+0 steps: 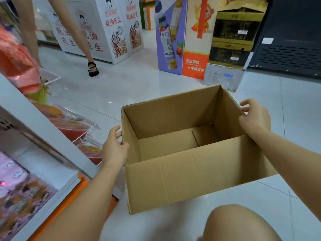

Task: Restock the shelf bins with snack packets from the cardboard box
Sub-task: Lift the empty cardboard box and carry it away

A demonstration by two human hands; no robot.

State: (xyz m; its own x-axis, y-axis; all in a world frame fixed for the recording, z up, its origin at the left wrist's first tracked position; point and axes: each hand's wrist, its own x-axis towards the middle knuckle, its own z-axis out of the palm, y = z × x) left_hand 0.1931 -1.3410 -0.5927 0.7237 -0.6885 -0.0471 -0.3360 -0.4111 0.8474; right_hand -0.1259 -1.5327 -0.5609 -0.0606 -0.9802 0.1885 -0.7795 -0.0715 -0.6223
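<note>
A brown cardboard box [173, 180] sits open on the tiled floor in front of me, and its inside shows only bare cardboard. My left hand [114, 148] grips the box's left wall at the rim, thumb over the edge. My right hand [255, 117] holds the right wall near the far corner, thumb inside and fingers outside. On the left, clear shelf bins [83, 134] hold red and orange snack packets [71, 126].
The white shelf unit [43, 129] with an orange base runs along the left. Another person's legs [86, 49] stand on the floor behind it. Printed display cartons [182, 40], stacked boxes [232, 37] and a dark cabinet [291, 40] line the back. My knee [238, 223] is at the bottom.
</note>
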